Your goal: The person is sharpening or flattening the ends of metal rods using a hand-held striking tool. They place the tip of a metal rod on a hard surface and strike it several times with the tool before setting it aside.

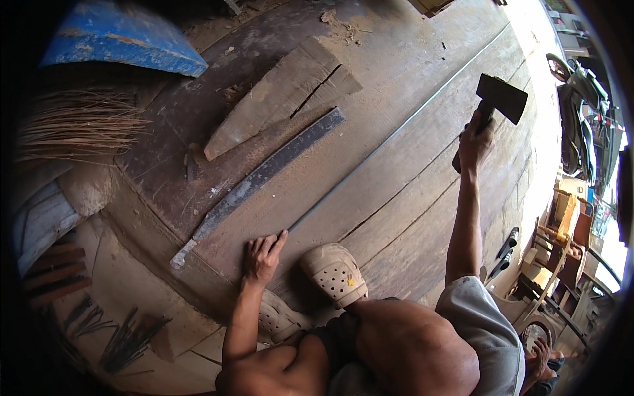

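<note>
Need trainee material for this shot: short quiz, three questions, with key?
1. Which hand holds the broad-bladed tool?
2. True or false: the left hand rests on the wood block.
3. What lies between the wood block and the thin rod? A) clog; B) dark bar; C) blue plank.

Key:
1. The right hand.
2. False; it is by the thin rod's near end.
3. B.
</note>
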{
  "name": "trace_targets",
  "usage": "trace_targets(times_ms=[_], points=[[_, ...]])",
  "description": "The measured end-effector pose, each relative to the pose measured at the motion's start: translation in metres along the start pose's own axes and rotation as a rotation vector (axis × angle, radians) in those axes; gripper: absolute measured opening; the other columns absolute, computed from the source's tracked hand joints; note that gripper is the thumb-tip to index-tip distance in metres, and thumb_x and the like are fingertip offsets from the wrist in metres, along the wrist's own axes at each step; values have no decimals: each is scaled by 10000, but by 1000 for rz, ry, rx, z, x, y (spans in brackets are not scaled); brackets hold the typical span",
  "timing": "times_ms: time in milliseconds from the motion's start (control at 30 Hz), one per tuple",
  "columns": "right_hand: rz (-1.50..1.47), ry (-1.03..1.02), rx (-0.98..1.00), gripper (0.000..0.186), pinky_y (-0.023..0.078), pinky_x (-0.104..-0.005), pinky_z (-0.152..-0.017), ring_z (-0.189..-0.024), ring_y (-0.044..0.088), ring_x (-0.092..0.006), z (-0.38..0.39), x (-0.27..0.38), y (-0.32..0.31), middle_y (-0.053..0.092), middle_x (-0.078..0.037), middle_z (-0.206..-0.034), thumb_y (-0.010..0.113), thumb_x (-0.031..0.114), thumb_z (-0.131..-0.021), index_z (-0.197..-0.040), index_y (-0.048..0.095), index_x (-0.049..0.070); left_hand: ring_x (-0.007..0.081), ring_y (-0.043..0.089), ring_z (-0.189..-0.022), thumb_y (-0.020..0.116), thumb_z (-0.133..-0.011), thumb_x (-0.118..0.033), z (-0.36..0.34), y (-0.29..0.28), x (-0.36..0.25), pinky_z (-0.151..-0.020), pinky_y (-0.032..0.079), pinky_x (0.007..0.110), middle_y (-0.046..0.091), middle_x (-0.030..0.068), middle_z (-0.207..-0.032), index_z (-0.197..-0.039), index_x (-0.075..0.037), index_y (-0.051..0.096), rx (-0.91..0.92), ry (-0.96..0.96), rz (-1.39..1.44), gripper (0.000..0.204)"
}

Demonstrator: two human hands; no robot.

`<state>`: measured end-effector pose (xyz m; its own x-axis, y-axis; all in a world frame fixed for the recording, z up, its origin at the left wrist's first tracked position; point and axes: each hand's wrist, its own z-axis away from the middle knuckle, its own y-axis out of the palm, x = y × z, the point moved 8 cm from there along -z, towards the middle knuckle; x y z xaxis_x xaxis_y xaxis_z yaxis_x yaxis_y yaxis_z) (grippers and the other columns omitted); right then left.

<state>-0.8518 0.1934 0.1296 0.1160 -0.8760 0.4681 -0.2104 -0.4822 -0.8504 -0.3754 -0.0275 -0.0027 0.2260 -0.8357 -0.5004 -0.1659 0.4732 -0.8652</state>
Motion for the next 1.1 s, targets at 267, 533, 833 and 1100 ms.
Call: trace_targets(times_ms=[267,533,833,1100], points=[[-102,36,58,382,509,-378,-553,-591,655,-222,15,4,4,649,-119,-703,543,404,-978,-1025,549,24,195,577,-811,623,-825,-17,0,-2,-3,-720,443,358,624,12,-957,-1212,-145,675,-7,12,-8,411],[-33,-10,-91,389,512,-448,-615,-702,683,-340,6,12,3,667,-192,-761,536,401,-980,-1051,539,19,192,582,-818,622,-817,-13,5,-2,-2,-721,439,359,626,11,-964,-1219,-151,671,-11,-5,-21,427],[209,-183,175,422,510,-447,-536,-602,669,-344,-35,-87,67,643,-246,-735,508,418,-983,-1004,525,-2,220,573,-819,621,-809,-7,-11,-1,-7,-728,438,376,610,28,-964,-1211,-146,675,-47,31,12,429],[-168,90,-29,431,498,-329,-451,-490,622,-183,-53,-31,3,633,-109,-672,500,422,-996,-1077,547,1,207,581,-798,600,-825,-9,1,-3,-3,-714,443,366,619,33,-958,-1224,-121,664,-41,26,-4,420]])
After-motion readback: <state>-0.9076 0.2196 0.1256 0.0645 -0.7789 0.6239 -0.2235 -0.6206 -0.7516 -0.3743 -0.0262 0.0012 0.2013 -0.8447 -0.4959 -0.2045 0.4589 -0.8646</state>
